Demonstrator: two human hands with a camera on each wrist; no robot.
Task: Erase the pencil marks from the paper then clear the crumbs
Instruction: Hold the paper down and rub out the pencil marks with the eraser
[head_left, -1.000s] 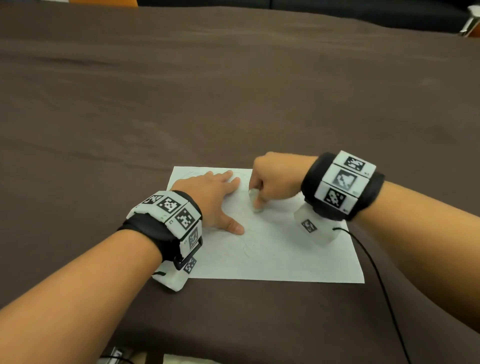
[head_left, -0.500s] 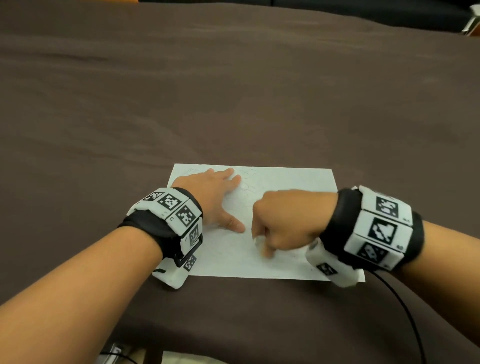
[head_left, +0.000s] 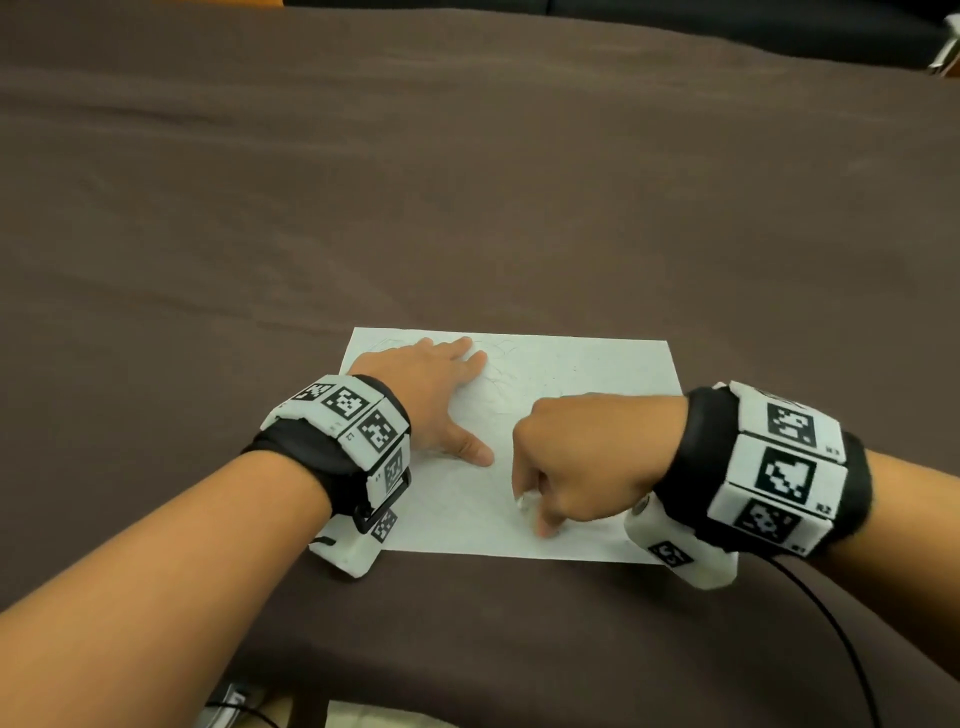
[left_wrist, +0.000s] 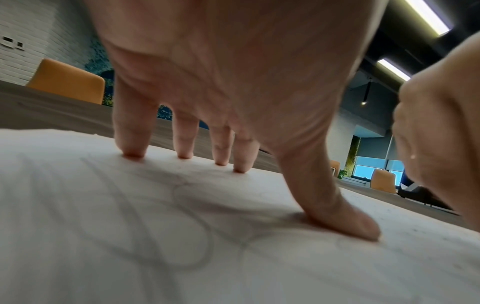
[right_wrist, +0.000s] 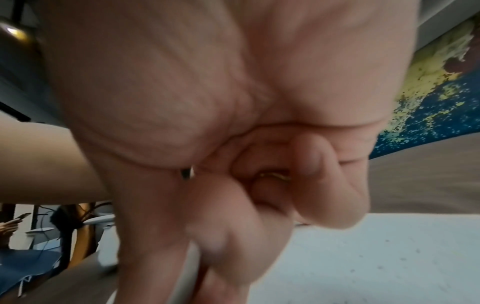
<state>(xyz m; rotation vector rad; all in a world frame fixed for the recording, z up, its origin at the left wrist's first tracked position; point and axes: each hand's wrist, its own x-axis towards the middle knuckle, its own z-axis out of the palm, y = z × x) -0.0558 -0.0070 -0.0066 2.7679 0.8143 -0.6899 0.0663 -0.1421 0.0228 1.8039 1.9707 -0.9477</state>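
Observation:
A white sheet of paper (head_left: 587, 374) with faint pencil loops (left_wrist: 187, 226) lies on the brown table (head_left: 467, 182). My left hand (head_left: 441, 395) lies flat on the sheet's left half, fingers (left_wrist: 132, 139) straight and spread, thumb pressed down. My right hand (head_left: 571, 462) is curled into a fist over the sheet's near edge and pinches a small white eraser (head_left: 523, 500), its tip against the paper. In the right wrist view the curled fingers (right_wrist: 324, 185) hide most of the eraser. Tiny dark crumbs (right_wrist: 389, 257) speckle the paper.
The brown cloth-covered table stretches far and to both sides of the paper. A black cable (head_left: 831, 623) runs from my right wristband toward the near edge. An orange chair (left_wrist: 67, 82) stands beyond the table's far edge.
My right hand with the eraser slid from the sheet's upper middle down toward its near edge. The left hand stayed flat in place.

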